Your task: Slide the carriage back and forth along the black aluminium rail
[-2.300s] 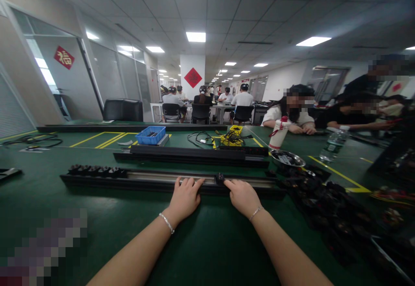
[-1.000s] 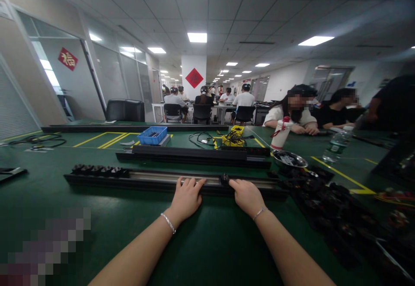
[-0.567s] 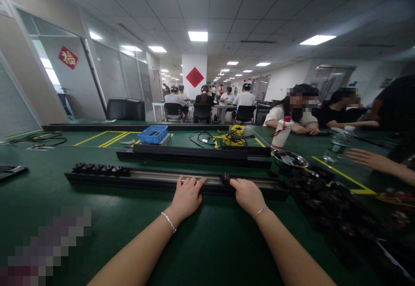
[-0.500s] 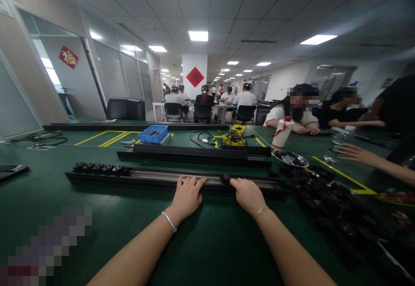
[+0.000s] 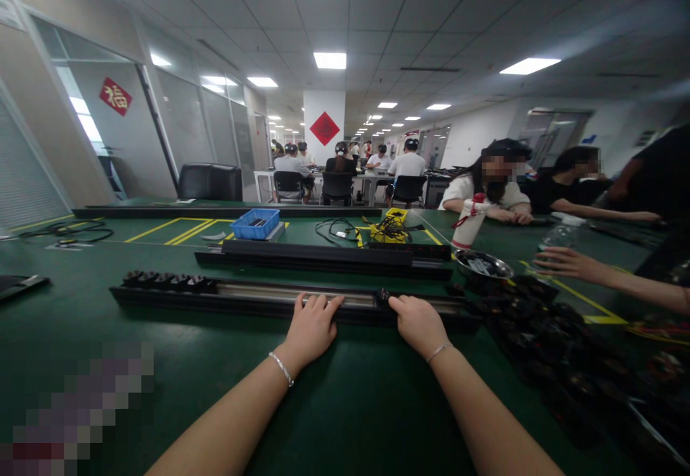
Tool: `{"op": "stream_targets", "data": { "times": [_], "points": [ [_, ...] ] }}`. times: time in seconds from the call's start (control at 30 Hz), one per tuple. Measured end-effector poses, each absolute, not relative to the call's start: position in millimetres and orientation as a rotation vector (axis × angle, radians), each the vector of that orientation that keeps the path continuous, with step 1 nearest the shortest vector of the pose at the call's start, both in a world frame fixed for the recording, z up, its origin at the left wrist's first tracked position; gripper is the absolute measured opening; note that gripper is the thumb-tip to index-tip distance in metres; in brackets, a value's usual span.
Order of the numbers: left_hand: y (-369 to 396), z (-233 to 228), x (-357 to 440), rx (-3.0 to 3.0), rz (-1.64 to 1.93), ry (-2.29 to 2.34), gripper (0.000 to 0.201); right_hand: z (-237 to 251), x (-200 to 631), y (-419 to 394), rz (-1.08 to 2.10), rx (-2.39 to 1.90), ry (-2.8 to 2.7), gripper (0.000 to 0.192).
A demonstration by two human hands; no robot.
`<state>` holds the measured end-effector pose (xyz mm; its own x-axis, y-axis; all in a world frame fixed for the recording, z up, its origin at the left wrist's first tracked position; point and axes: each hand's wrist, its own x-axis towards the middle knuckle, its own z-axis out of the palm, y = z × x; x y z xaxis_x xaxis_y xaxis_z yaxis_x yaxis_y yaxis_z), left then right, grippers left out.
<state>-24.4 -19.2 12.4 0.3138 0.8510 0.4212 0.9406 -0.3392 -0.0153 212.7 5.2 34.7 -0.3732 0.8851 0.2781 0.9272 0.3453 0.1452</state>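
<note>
A red diamond-shaped sign (image 5: 115, 95) on the glass wall, to the left of the white pillar (image 5: 324, 147), carries a gold character that reads 福. A second red diamond sign (image 5: 324, 128) hangs on the pillar itself; its character is too dark to read.

A long rail (image 5: 242, 298) lies across the worktop (image 5: 162, 361) in front of me, with a row of small modules (image 5: 162, 280) seated in its left end. My left hand (image 5: 310, 328) rests on the rail's near edge; my right hand (image 5: 419, 323) is just right of it, touching a single module (image 5: 384, 295) on the rail. Behind lies a second rail (image 5: 323, 254), and behind that a tray (image 5: 254, 223). A pile of modules (image 5: 544, 336) lies to my right, a bowl (image 5: 482, 264) behind it, and a co-worker's hand (image 5: 563, 264) right of the bowl.
</note>
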Motion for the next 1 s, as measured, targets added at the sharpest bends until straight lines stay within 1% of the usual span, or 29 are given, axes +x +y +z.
{"op": "stream_targets", "data": {
  "times": [0.23, 0.37, 0.5, 0.63, 0.73, 1.0],
  "points": [
    [-18.5, 11.8, -24.3, -2.319, -0.492, -1.635, 0.051, 33.7, 221.2, 4.7, -0.381, -1.683, -2.431, 0.026],
    [-18.3, 11.8, -23.7, -2.307, -0.471, -1.646, 0.052, 30.5, 219.4, 2.8, -0.296, -1.656, -2.327, 0.025],
    [-18.3, 11.3, -22.9, -2.309, -0.485, -1.637, 0.051, 25.8, 212.1, 2.0, -0.227, -1.610, -2.149, 0.017],
    [-18.4, 10.9, -21.8, -2.313, -0.482, -1.649, 0.053, 21.9, 200.2, 5.7, -0.190, -1.711, -1.928, 0.030],
    [-18.4, 11.1, -20.5, -2.316, -0.474, -1.663, 0.054, 21.0, 194.2, 9.2, -0.168, -1.730, -1.874, 0.040],
    [-18.1, 11.9, -19.5, -2.316, -0.478, -1.691, 0.054, 27.1, 190.3, 11.6, -0.022, -1.753, -1.826, 0.030]
  ]
}}
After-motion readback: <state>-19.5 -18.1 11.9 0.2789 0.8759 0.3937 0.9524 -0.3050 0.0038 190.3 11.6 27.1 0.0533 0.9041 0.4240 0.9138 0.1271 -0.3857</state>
